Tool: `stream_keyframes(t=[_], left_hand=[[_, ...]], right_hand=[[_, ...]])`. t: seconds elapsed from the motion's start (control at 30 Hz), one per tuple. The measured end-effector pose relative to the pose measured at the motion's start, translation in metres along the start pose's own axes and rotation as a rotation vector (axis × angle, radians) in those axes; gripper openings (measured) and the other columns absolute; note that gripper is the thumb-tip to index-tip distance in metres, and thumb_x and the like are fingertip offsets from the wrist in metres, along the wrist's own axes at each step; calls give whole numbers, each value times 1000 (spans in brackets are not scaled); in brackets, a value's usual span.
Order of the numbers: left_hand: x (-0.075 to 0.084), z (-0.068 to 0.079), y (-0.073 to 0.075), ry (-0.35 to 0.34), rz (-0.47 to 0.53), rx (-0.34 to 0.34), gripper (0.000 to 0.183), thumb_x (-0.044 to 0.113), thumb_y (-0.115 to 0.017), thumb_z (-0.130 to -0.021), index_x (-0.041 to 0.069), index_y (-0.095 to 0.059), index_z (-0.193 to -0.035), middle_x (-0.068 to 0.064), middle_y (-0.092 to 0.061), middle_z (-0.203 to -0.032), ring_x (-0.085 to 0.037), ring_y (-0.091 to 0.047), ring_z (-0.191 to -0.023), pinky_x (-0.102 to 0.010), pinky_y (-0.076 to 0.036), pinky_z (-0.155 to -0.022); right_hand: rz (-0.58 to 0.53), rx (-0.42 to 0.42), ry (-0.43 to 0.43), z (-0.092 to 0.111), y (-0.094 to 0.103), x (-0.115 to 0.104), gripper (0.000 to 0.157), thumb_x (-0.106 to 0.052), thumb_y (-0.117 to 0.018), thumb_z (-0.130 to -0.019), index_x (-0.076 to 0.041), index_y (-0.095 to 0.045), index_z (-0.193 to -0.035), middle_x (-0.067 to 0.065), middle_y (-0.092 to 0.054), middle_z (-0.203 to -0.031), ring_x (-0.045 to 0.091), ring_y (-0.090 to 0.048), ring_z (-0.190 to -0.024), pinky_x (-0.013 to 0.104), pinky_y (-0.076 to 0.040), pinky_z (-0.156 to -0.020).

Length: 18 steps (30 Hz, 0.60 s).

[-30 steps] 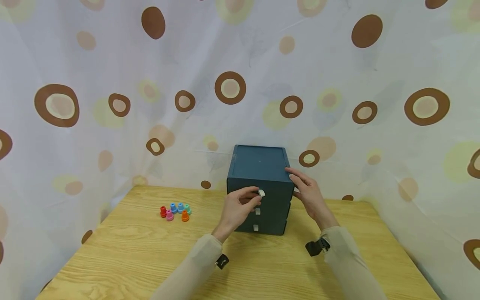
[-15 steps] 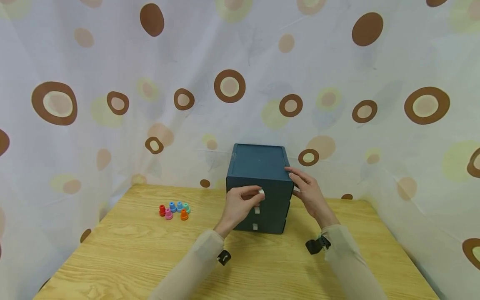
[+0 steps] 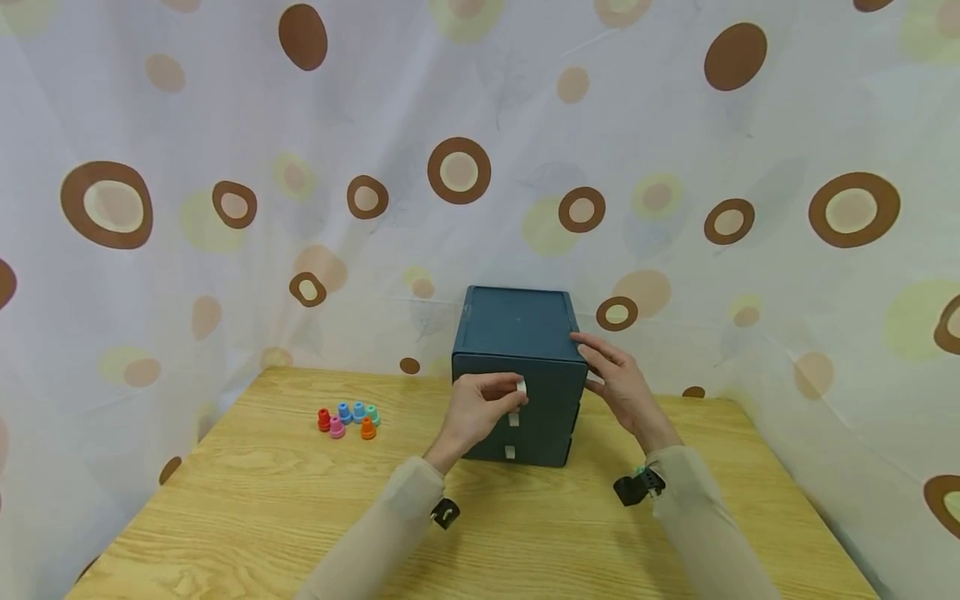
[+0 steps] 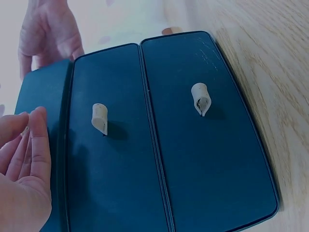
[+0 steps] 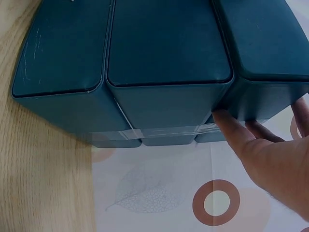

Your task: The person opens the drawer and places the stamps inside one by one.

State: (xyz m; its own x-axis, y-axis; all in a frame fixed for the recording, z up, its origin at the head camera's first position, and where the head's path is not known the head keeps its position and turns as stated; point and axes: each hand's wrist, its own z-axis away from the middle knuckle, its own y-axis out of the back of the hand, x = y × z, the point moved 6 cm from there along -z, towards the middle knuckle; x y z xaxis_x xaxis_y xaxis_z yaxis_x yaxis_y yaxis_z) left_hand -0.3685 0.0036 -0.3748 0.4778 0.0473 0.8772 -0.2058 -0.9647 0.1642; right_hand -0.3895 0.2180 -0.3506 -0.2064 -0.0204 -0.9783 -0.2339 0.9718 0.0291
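A dark blue cabinet [image 3: 519, 323] with three stacked drawers stands on the table. My left hand [image 3: 474, 412] is at its front, thumb and fingertips pinching the white handle [image 3: 522, 387] of the top drawer [image 3: 555, 388]. In the left wrist view, the fingers of my left hand [image 4: 30, 159] hide that handle; the middle handle [image 4: 100, 118] and bottom handle [image 4: 201, 98] show as curled white tabs. My right hand [image 3: 621, 388] rests on the cabinet's right side, fingers on the top edge. In the right wrist view, the thumb [image 5: 236, 133] touches the side near the top drawer.
Several small coloured cone-shaped pieces, among them a red one [image 3: 324, 419] and an orange one [image 3: 368, 428], stand on the wooden table [image 3: 285, 500] left of the cabinet. Clear tape [image 5: 159, 131] crosses the cabinet's side. A dotted cloth [image 3: 525, 100] hangs behind the table.
My left thumb and fingers have closed in on the top handle, covering more of it. The right hand keeps its place on the cabinet's side. The head view has shifted very slightly.
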Motion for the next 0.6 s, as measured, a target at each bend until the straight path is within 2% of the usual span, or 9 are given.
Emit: stream_keyframes(t=[0.13, 0.33, 0.5, 0.6], left_hand=[[4, 3, 0, -7, -22, -21, 26, 7, -71, -89, 4, -73, -115, -15, -76, -94, -29, -74, -81, -38, -60, -74], [9, 11, 1, 4, -3, -67, 26, 3, -69, -89, 1, -72, -115, -20, -74, -96, -42, -70, -79, -52, -57, -78], [17, 17, 0, 27, -36, -68, 27, -1, -69, -88, -3, -71, -115, -22, -74, -97, -39, -72, -82, -50, -58, -77], [17, 18, 0, 18, -44, -69, 27, 0, -70, -88, -1, -72, -114, -20, -74, -97, -36, -72, -81, -47, -59, -76]], right_hand=[[-1, 7, -1, 0, 1, 1, 59, -35, -49, -104, -4, -34, -151, 14, -19, -163, 35, -19, -150, 59, -26, -115], [9, 0, -12, 1, -1, 1, 59, -35, -49, -104, -4, -34, -152, 12, -17, -164, 34, -15, -151, 60, -25, -116], [19, 1, -10, 0, 0, 2, 59, -36, -49, -104, -5, -34, -152, 11, -18, -164, 35, -13, -151, 60, -23, -117], [20, 2, -9, 0, 2, 2, 59, -36, -50, -103, -6, -35, -152, 12, -17, -164, 36, -12, -151, 61, -21, -117]])
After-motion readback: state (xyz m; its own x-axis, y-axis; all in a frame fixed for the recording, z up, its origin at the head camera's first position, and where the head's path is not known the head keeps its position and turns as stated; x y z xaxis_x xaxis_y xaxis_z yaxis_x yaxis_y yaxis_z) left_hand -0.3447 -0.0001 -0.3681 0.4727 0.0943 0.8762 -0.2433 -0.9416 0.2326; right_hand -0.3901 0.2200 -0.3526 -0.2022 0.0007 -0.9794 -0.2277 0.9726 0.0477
